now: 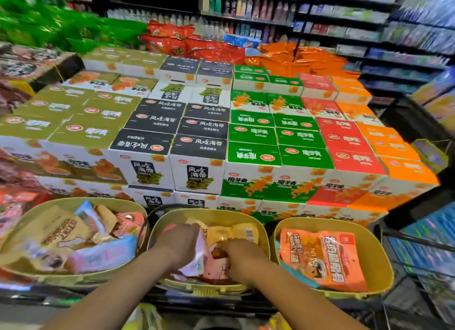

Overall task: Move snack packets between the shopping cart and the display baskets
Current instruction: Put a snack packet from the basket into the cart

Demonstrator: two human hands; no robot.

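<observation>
Three yellow display baskets stand in a row in front of me. Both my hands reach into the middle basket [263,231]. My left hand [178,243] grips the edge of a pink and white snack packet [204,258]. My right hand [242,259] has its fingers curled on the same cluster of packets, just right of the left hand. A yellow packet [234,232] lies behind them in that basket. The left basket [49,204] holds several tan, blue and pink packets. The right basket [379,251] holds a large orange packet [322,258]. Only a blurred strip of the shopping cart [147,317] shows at the bottom.
Behind the baskets rises a stepped stack of snack cartons [202,142] in olive, black, green, red and orange. Loose red and orange bags [290,56] lie on top at the back. Shelves of bottles [246,7] line the far wall. A black wire rack [418,255] stands at the right.
</observation>
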